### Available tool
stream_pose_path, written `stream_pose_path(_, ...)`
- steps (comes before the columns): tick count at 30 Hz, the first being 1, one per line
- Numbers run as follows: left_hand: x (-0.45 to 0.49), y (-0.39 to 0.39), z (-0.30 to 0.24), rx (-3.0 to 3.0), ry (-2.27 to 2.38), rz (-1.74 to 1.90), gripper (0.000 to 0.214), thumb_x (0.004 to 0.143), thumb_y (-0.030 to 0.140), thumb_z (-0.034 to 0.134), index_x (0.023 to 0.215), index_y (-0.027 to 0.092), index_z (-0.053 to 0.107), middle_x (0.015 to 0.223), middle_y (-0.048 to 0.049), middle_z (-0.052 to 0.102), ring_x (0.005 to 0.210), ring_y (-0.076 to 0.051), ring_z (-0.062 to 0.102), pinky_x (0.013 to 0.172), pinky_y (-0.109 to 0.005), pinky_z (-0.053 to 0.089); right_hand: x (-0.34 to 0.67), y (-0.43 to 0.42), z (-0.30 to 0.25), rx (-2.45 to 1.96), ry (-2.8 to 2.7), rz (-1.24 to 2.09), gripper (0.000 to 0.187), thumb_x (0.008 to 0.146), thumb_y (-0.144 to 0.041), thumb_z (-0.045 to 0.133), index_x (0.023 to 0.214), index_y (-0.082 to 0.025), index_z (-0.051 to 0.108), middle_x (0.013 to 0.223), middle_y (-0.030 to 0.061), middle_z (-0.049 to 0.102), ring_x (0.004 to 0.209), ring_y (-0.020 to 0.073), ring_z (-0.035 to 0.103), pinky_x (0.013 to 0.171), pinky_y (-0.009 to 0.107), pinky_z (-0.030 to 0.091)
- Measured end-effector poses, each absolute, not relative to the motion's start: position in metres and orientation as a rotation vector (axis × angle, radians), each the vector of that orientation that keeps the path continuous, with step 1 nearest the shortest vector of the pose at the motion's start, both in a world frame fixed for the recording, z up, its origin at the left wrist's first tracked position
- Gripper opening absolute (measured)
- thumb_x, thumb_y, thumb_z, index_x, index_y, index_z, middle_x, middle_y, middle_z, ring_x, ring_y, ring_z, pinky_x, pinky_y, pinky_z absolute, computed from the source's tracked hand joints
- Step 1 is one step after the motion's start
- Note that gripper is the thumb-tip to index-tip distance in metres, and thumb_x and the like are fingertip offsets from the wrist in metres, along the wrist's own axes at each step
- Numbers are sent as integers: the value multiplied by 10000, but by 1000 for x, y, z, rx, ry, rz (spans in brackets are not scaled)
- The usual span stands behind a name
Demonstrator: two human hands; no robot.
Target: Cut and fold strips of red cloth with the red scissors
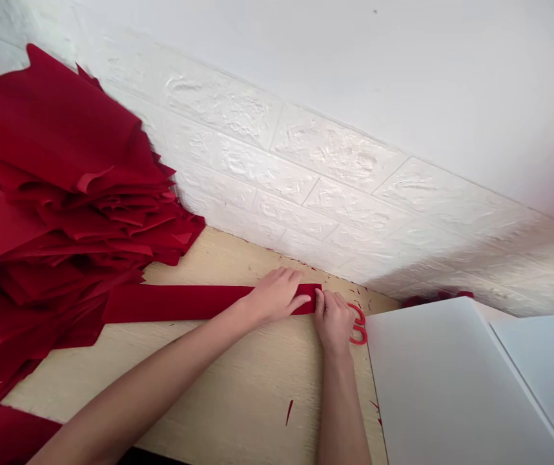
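Note:
A long red fabric strip [180, 303] lies flat across the wooden table, running right from a big heap of red cloth. On top of it, near its right end, rests my left hand [277, 297], the fingers laid over the fabric and the thumb held apart. My right hand [336, 321] is closed at the strip's right end, thumb against the fingers, pinching the cloth edge. Just beyond that hand are the red handles of a pair of scissors [361, 334]; their blades are hidden.
The heap of red cloth pieces [88, 213] fills the left side. Behind the wooden table [238, 381] rises a white brick-patterned wall [257, 155]. A large white box-like object [432, 381] stands at the right. Small red scraps [289, 412] are scattered on the tabletop.

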State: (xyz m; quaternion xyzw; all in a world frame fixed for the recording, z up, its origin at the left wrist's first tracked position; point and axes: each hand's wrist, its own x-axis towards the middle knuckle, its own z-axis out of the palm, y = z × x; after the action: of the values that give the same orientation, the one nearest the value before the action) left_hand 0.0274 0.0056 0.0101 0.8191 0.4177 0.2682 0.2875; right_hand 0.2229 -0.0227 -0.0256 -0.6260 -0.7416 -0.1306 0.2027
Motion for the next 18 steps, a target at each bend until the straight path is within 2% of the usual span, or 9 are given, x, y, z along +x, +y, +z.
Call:
stream_pose_path(5,41,13,-20,2034,1031,768,196,956,381,484,975,205,569,984,-92,703,865,-230,645,770,-351,482,217,-23,-27,-1671,-2047,-264,556,1058,-411,263,642,-203,568,620,49,586,624,171,508,623,284,334)
stream_pose_path(10,32,12,-34,1890,1035,871,200,965,404,462,900,223,517,846,-18,664,735,-169,594,702,-299,446,214,-20,-23,-1639,-2052,-95,494,1048,-383,305,680,-208,585,658,53,615,675,181,541,668,285,381)
stream_pose_path(12,31,13,-36,1845,1047,897,208,961,412,471,888,222,511,846,-15,659,737,-167,589,704,-297,439,227,-23,-21,-1690,-1985,-41,429,1034,-359,325,779,-199,630,762,73,668,771,199,578,724,296,420)
stream_pose_path(15,33,13,-38,1779,1086,938,206,952,407,485,870,219,510,847,-18,654,748,-169,586,711,-300,435,260,-36,-24,-1852,-1786,-44,317,974,-282,373,1071,-168,652,1058,128,695,1020,252,578,903,382,452)
stream_pose_path(17,35,13,-38,1751,1105,955,201,939,403,507,855,220,515,815,-11,647,715,-166,577,687,-297,427,282,-46,-32,-1983,-1764,-43,403,878,-171,391,1211,-144,618,1199,161,647,1138,286,535,996,462,425)
stream_pose_path(18,35,14,-38,1742,1115,962,202,933,404,515,847,221,518,797,-8,643,694,-165,571,671,-296,421,290,-50,-36,-2031,-1785,-24,444,823,-128,401,1205,-136,626,1217,173,630,1161,295,527,1015,480,417)
